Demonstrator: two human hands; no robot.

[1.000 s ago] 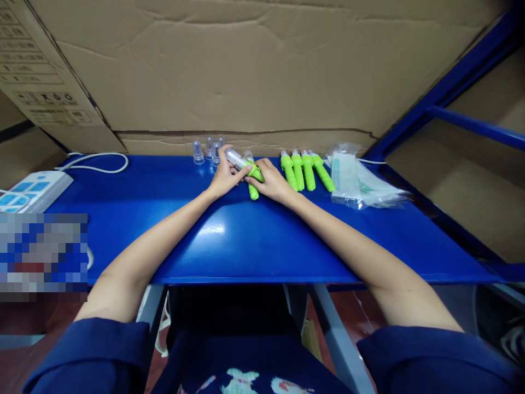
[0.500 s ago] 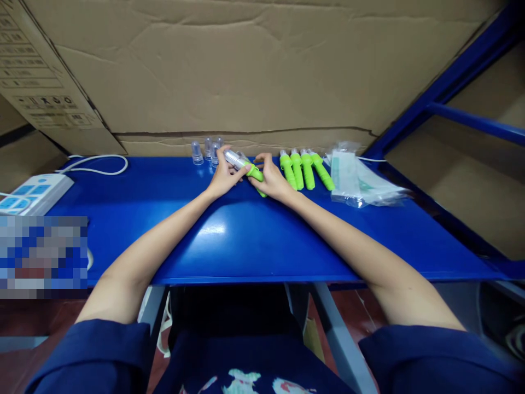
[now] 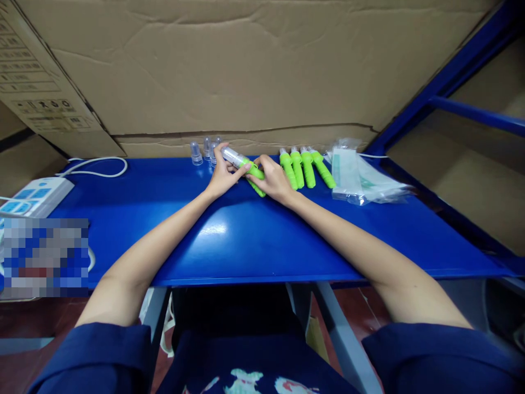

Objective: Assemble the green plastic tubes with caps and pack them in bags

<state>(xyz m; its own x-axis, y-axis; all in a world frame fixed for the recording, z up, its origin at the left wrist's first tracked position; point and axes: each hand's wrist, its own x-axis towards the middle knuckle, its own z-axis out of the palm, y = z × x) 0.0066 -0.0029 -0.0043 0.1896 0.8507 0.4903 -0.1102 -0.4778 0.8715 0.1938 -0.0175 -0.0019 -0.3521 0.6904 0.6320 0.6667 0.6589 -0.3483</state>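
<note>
Over the middle of the blue table I hold a lime-green stick with a clear plastic top point(image 3: 234, 157), tilted with its clear end up to the left. My left hand point(image 3: 222, 175) is closed around the clear part, thumb pressed near the green collar. The fingers of my right hand point(image 3: 275, 180) are wrapped on its green end. Below my hands another green piece point(image 3: 256, 188) shows in part; whether it lies on the table I cannot tell. Several clear caps point(image 3: 196, 154) stand behind my left hand. Several green sticks point(image 3: 307, 168) with clear tips lie in a row beside my right hand.
Clear plastic bags point(image 3: 361, 178) with pale sheets lie at the right. A white power strip point(image 3: 39, 196) and a white cable point(image 3: 100, 166) are at the left. Cardboard point(image 3: 246, 71) rises behind the blue table point(image 3: 254, 246), and a blue frame bar point(image 3: 476, 115) stands right.
My right fingers have curled in closer around the green end. The held stick stays in nearly the same place; the view has shifted slightly.
</note>
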